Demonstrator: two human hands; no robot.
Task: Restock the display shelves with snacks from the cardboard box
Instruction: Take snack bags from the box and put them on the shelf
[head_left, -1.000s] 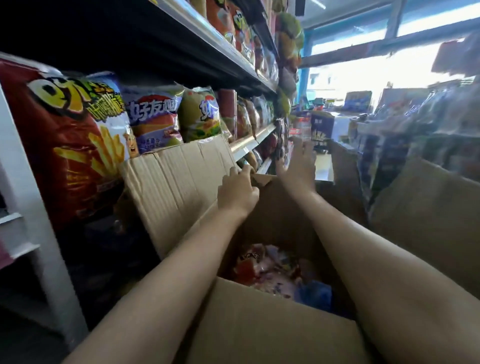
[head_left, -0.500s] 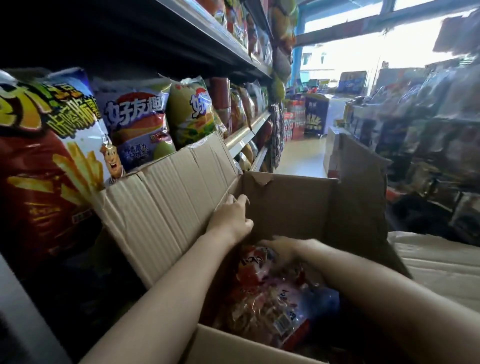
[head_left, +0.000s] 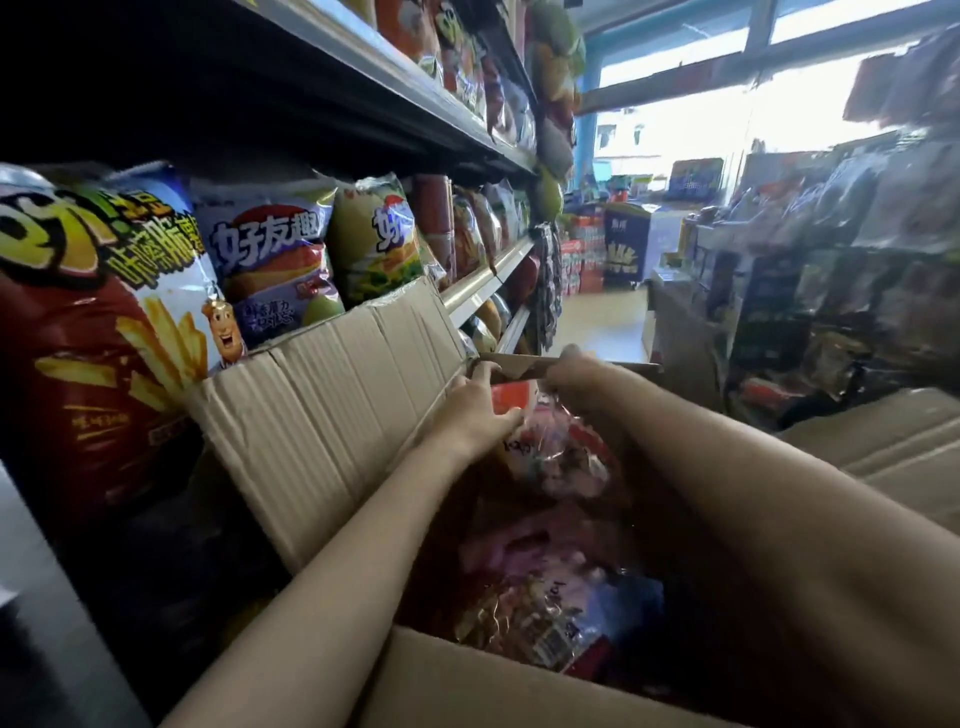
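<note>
- Snack packet (head_left: 550, 441), clear plastic with red print, is lifted above the open brown cardboard box (head_left: 322, 415), near its far wall.
- Left hand (head_left: 475, 410) fingers curl round the packet's left edge.
- Right hand (head_left: 571, 371) grips its top; the fingers are hidden.
- More packets (head_left: 524, 608) lie in the box.
- Red fries bag (head_left: 98, 322) stands on the metal display shelf (head_left: 483, 280) beside the box's left flap.

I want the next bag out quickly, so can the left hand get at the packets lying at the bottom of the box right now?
Probably not at once. The left hand already grips the lifted snack bag, which hangs over the packets in the cardboard box. The box top is open, though.
</note>
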